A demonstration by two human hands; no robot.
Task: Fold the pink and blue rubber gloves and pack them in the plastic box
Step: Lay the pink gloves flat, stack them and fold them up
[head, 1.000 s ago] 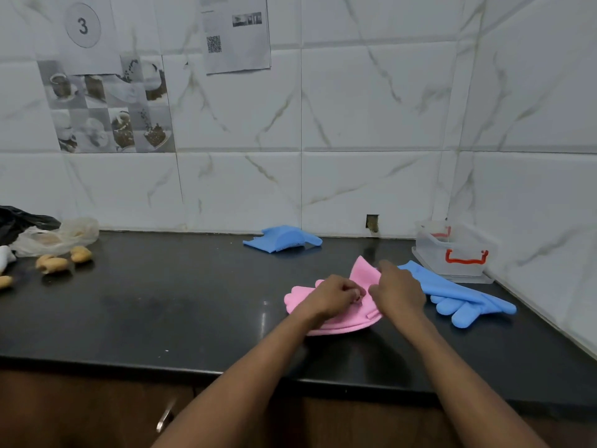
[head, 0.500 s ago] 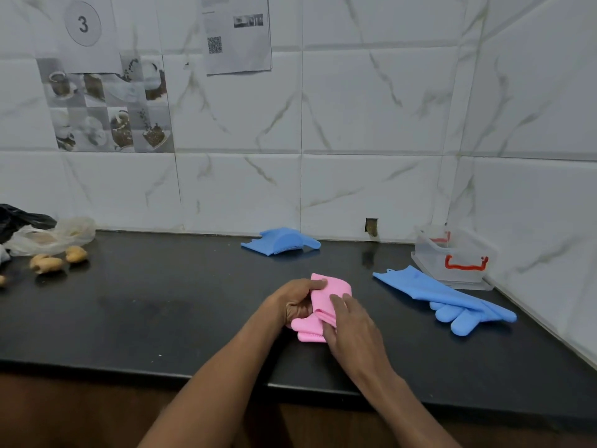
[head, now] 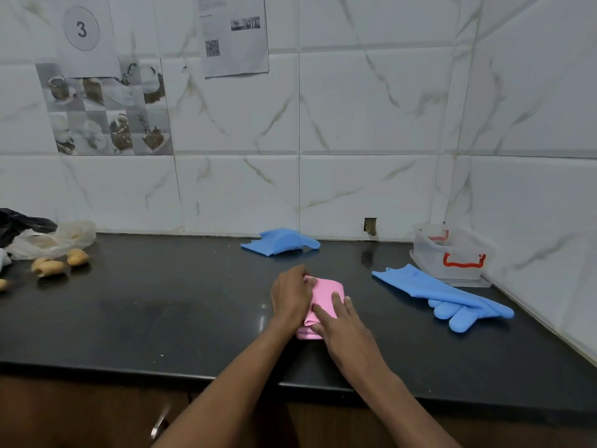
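- On counter (head: 161, 302), front middle: folded pink glove (head: 324, 289).
- My left hand (head: 290, 299) grips its left edge, fingers curled.
- My right hand (head: 344, 323) presses it, fingers flat.
- Blue glove (head: 452, 297) lies flat beside box (head: 452, 253).

In front of me the folded glove (head: 323, 292) lies on the counter (head: 161, 302), near its front edge. My left hand (head: 290, 297) grips its left side, and my right hand (head: 345, 324) presses flat on top. To the right lies a second glove (head: 445, 295), just before the plastic box (head: 452, 253) in the far right corner. A third glove (head: 281, 242) sits behind, by the wall. Bags (head: 55, 237) lie far left.
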